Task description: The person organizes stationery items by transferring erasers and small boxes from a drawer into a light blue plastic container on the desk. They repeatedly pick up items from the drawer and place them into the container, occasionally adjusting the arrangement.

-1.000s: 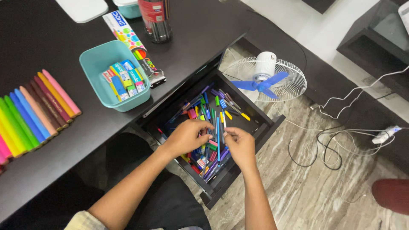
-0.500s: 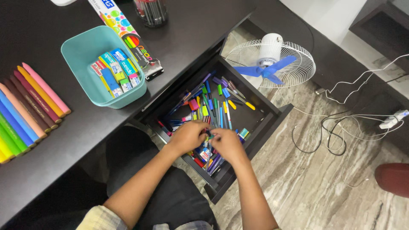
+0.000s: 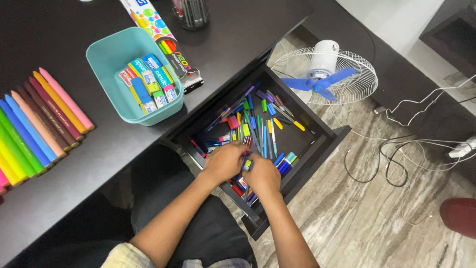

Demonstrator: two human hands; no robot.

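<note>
An open black drawer [image 3: 317, 149] under the desk holds a heap of coloured pens and markers [image 3: 258, 121]. Both my hands meet over the near part of the heap. My left hand [image 3: 225, 161] and my right hand [image 3: 261, 176] have their fingers curled together around a small blue and yellow piece [image 3: 247, 165], which shows between the fingertips. Pens lie under and beside both hands. A long blue pen [image 3: 265, 141] lies loose in the drawer just beyond my fingers.
On the black desk [image 3: 59, 30] stand a teal tub of erasers [image 3: 106, 57], a row of thick coloured crayons [image 3: 39, 124], a colourful carton [image 3: 163, 34] and a pen cup [image 3: 191, 12]. A white fan with blue blades [image 3: 322, 77] and cables [image 3: 396, 164] lie on the marble floor.
My right hand no longer holds up the long blue pen, which now lies in the drawer. Both hands have drawn together low over the near pens. The camera has shifted slightly.
</note>
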